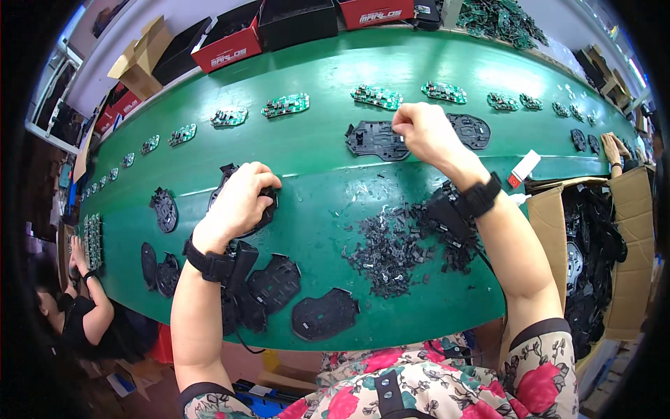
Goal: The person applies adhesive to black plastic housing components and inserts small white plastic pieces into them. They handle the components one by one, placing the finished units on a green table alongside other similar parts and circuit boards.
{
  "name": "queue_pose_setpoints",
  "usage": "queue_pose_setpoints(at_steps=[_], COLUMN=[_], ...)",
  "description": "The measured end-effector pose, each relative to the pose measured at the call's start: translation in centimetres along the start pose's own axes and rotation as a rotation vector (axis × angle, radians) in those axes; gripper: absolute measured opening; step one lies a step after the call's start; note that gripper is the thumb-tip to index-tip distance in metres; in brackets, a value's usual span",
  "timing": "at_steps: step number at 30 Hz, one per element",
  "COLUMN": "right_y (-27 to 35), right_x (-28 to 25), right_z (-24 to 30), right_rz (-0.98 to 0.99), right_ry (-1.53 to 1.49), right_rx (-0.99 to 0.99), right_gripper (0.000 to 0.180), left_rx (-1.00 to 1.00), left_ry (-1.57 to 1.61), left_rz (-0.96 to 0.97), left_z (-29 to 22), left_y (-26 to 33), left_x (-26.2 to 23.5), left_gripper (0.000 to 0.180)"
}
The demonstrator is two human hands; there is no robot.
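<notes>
My left hand [241, 199] curls over a black plastic shell [267, 213], its fingers closed at the shell's edge. Farther right, my right hand [427, 131] pinches with thumb and forefinger over another black molded shell [373, 140]; whatever is in the pinch is too small to make out. A rounded black shell [474, 131] lies just beyond that wrist. Below it spreads a heap of small black plastic parts [391, 251]. Near the front edge lie more black shells [324, 314], some partly behind my left wrist. Green circuit boards [286, 105] form a row across the far side.
An open carton [631, 244] of black plastic parts stands at the right edge. Red and black boxes [227, 42] line the back, beside a pile of green boards [499, 21]. Other people's hands work at the far left [78, 255] and far right [613, 148].
</notes>
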State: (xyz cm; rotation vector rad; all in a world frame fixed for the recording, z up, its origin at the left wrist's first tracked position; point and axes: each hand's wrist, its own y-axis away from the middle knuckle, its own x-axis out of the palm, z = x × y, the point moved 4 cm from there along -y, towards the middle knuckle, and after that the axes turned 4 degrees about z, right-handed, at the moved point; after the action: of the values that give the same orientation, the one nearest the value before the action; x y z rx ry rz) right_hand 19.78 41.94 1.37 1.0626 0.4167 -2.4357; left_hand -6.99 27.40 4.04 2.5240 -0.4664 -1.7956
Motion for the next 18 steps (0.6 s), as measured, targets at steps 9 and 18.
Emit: queue_pose_setpoints(at_steps=[9, 18], right_y=[-2.0, -2.8], right_x=[3.0, 2.3], right_z=[-2.2, -3.1], right_rz=[-0.011, 0.085], right_ry=[0.176, 0.168], right_rx=[0.027, 0.161], right_gripper=[0.007, 0.012], left_rx=[-0.162, -0.451], left_ry=[0.098, 0.024], left_rz=[-0.445, -0.525], left_z=[0.7, 3.5], left_y=[-1.1, -7.2], left_x=[-2.4, -0.2], left_gripper=[0.031, 0.045])
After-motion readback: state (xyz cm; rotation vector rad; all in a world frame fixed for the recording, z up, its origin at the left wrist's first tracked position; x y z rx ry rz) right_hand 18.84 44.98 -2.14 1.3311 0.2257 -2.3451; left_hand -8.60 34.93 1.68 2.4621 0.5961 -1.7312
